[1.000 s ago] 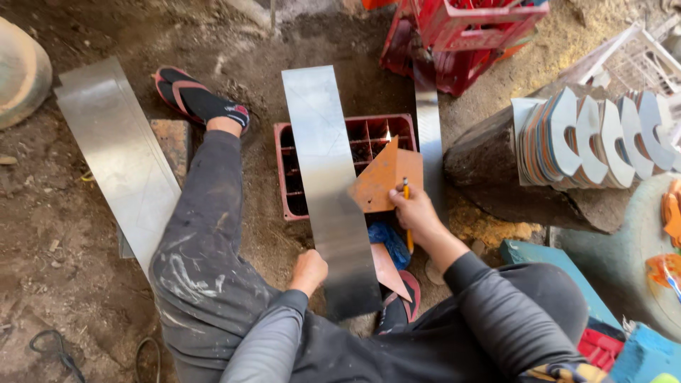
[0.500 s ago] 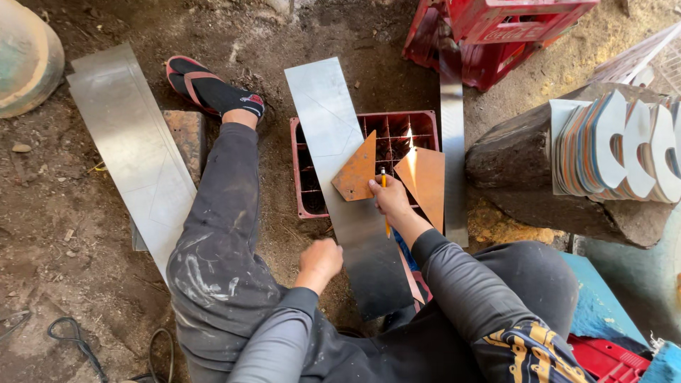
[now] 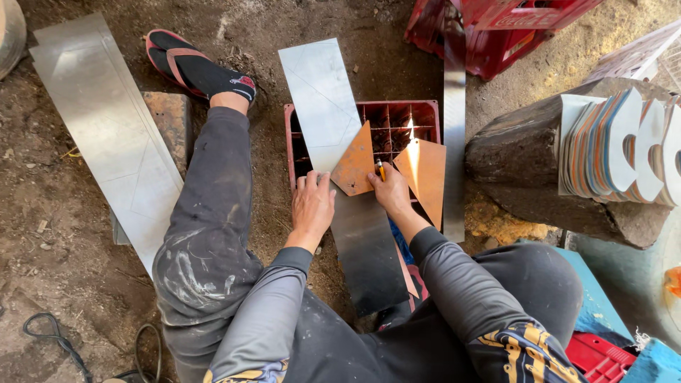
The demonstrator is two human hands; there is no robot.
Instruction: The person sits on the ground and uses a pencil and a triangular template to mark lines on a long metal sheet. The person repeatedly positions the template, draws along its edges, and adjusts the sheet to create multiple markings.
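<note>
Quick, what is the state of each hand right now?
Left hand: open, fingers spread flat on the metal strip.
Right hand: closed on a pencil, beside the orange template.

I see a bare dirt floor (image 3: 64, 234), brown and scuffed, with pale sawdust (image 3: 610, 50) spread at the far right. A long metal sheet (image 3: 106, 135) lies on the ground at the left, beside a flat stone block (image 3: 167, 120). A black cable (image 3: 57, 340) curls at the near left. On the right sits a thick log (image 3: 525, 170), and red plastic crates (image 3: 496, 28) stand beyond it. Sunlight falls in bright patches on the right side; the rest lies in shade.
</note>
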